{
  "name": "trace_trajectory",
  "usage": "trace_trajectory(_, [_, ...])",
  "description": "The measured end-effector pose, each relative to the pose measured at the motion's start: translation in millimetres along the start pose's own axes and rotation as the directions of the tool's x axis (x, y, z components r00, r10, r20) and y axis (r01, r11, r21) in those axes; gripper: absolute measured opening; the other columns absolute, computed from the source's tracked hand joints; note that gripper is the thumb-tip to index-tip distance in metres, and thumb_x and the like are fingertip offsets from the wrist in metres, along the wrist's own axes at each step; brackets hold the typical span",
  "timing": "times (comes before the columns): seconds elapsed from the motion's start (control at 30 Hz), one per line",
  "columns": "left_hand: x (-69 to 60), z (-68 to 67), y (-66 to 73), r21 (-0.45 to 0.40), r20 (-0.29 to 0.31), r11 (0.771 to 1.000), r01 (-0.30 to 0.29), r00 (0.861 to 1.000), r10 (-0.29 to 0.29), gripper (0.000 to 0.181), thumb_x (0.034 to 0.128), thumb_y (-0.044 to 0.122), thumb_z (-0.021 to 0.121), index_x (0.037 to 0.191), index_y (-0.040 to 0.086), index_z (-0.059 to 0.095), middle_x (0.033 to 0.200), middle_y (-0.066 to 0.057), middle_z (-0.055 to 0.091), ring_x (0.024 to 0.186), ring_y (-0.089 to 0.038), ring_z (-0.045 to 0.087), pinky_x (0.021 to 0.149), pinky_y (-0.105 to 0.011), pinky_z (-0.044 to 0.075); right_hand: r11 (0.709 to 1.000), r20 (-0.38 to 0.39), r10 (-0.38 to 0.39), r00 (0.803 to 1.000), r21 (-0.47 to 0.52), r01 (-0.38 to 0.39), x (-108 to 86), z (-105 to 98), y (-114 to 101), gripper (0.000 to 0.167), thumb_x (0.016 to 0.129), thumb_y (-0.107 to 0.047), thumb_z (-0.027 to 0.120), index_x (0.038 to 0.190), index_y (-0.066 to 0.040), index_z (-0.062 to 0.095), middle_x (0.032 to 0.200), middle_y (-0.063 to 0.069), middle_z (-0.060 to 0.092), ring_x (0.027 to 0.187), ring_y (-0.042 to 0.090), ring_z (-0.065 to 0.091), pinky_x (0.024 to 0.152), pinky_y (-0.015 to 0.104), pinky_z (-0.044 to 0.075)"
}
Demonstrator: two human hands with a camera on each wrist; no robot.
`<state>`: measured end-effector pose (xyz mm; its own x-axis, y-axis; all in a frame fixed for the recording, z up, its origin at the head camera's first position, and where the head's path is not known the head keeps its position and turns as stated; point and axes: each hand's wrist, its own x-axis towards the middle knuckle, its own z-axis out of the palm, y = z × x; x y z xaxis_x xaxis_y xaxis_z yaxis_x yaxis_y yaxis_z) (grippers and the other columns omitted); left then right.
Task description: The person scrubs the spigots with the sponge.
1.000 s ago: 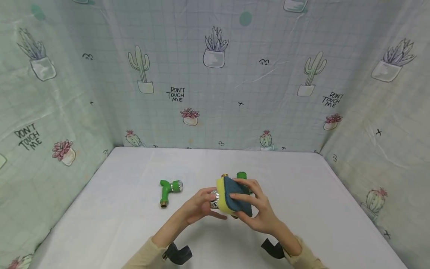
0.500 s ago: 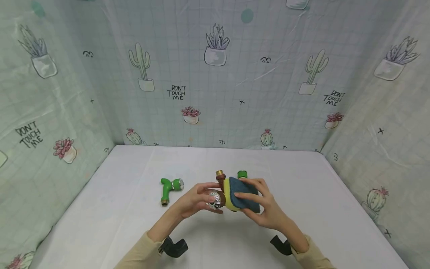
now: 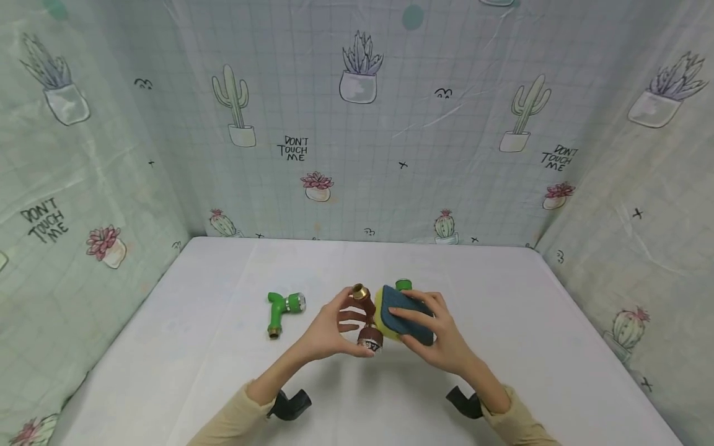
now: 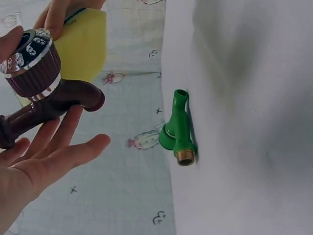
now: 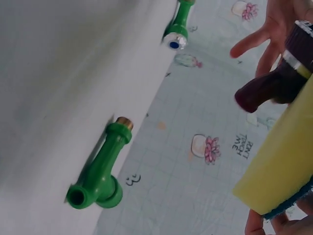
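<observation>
A dark brown tap with a brass threaded end and a silver-trimmed knob point(image 3: 370, 338) is held above the table by the left hand point(image 3: 329, 331), thumb at the knob and fingers behind the body. In the left wrist view the tap's spout point(image 4: 83, 94) points right, over the left fingers. The right hand point(image 3: 443, 341) grips a yellow sponge point(image 5: 274, 161) with a blue-green scouring side point(image 3: 407, 314), its yellow face against the tap.
One green tap point(image 3: 276, 314) lies on the white table point(image 3: 223, 371) left of the hands. Another green tap point(image 3: 403, 284) lies behind the right hand, mostly hidden in the head view. A patterned cloth point(image 3: 390, 198) hangs around the table's back and sides.
The left hand has turned the tap, so its brass end now points up toward the head camera and its knob sits lower. The sponge has shifted right, away from the left hand.
</observation>
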<state>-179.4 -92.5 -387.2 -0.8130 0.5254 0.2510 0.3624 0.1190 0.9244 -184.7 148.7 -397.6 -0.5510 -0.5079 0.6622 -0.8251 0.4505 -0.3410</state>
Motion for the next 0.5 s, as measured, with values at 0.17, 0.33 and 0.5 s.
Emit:
trace_trajectory(0.17, [1.3, 5.9, -2.2, 0.189, -0.061, 0.979, -0.079, 0.994, 0.092, 0.089, 0.0613, 0.021, 0.081, 0.134, 0.017, 0.03, 0.117, -0.01, 0.053, 0.101, -0.022, 0.059, 0.084, -0.035, 0.05, 0.999, -0.005, 0.01, 1.0, -0.048, -0.011, 7.6, 1, -7, 0.048, 0.07, -0.018, 0.073, 0.116, -0.027, 0.059, 0.126, 0.016, 0.046, 0.105, 0.021, 0.037, 0.079, 0.045, 0.043])
trace_trajectory(0.33, [4.1, 11.7, -0.9, 0.414, -0.15, 0.908, -0.069, 0.978, 0.142, 0.093, 0.0573, 0.025, 0.083, 0.134, 0.012, 0.032, 0.114, -0.004, 0.055, 0.097, -0.016, 0.058, 0.08, -0.034, 0.049, 0.984, -0.02, -0.012, 1.0, -0.179, 0.008, 12.2, 6, -11, 0.038, 0.078, -0.033, 0.067, 0.115, -0.029, 0.06, 0.124, 0.016, 0.047, 0.102, 0.024, 0.039, 0.078, 0.047, 0.04])
trace_trajectory(0.5, [5.8, 19.2, 2.0, 0.584, -0.225, 0.812, -0.006, 0.96, 0.169, 0.094, 0.0577, 0.026, 0.082, 0.133, 0.003, 0.031, 0.104, -0.009, 0.052, 0.093, -0.019, 0.058, 0.077, -0.031, 0.051, 0.954, -0.034, -0.025, 0.999, -0.3, 0.014, 14.5, 13, -17, 0.038, 0.087, -0.049, 0.044, 0.116, -0.029, 0.059, 0.122, 0.019, 0.047, 0.099, 0.029, 0.039, 0.076, 0.047, 0.035])
